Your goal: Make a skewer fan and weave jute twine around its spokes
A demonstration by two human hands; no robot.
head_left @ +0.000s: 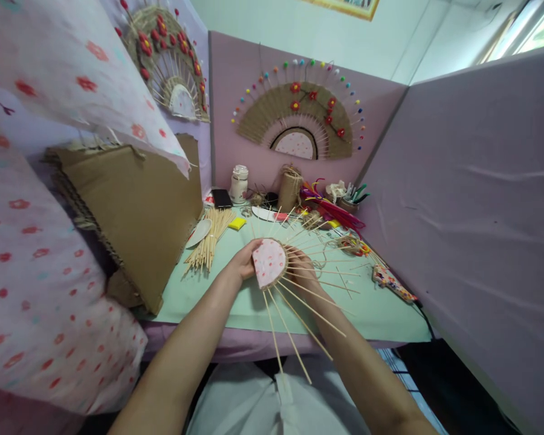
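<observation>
A half-round fan base [270,262] covered in white cloth with red flowers is held above the green tabletop. Thin wooden sticks [299,302] radiate from its curved edge, which has a brown twine border. My left hand [245,258] grips the straight side, thumb at the upper corner. Behind the sticks, my right hand [301,266] is at the curved edge, its fingers curled and partly hidden by the sticks and the base.
A bundle of sticks [215,238], a white spoon-shaped piece [200,232] and a yellow block [237,223] lie left. A twine spool [290,188] and white jar [239,184] stand behind. A glue gun [392,283] lies right. Cardboard [136,211] leans left; a finished fan [299,121] hangs on the back panel.
</observation>
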